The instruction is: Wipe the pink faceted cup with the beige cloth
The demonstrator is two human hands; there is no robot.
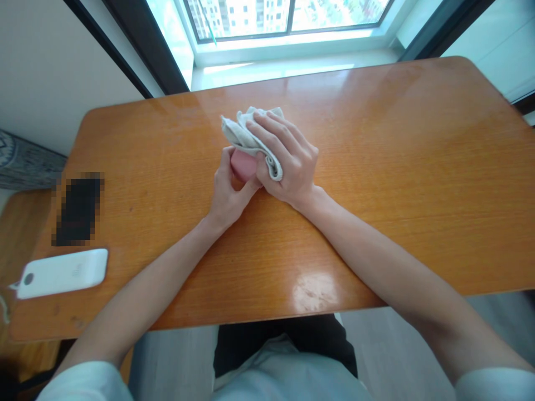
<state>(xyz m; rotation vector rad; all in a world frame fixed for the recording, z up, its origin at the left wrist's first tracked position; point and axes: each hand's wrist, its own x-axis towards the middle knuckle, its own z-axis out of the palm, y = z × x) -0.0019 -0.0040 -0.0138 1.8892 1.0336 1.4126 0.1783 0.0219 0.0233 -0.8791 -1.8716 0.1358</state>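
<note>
Near the middle of the wooden table [397, 184], my left hand [229, 195] is closed around a smooth pink object [243, 166], thumb on the near side and fingers on the far side. Only part of this object shows, so its kind cannot be told. My right hand [290, 153] presses a folded whitish cloth [246, 133] over the top of the pink object. Its fingers lie across the cloth, and the thumb is bent beneath the fold. Both hands meet at the pink object's near right side.
At the table's left side lie a white power strip-like device [64, 273] with a cord and a dark, blurred-out rectangle [78, 210]. A window [288, 22] with a sill stands beyond the far edge. Patterned fabric [29, 161] hangs at the left.
</note>
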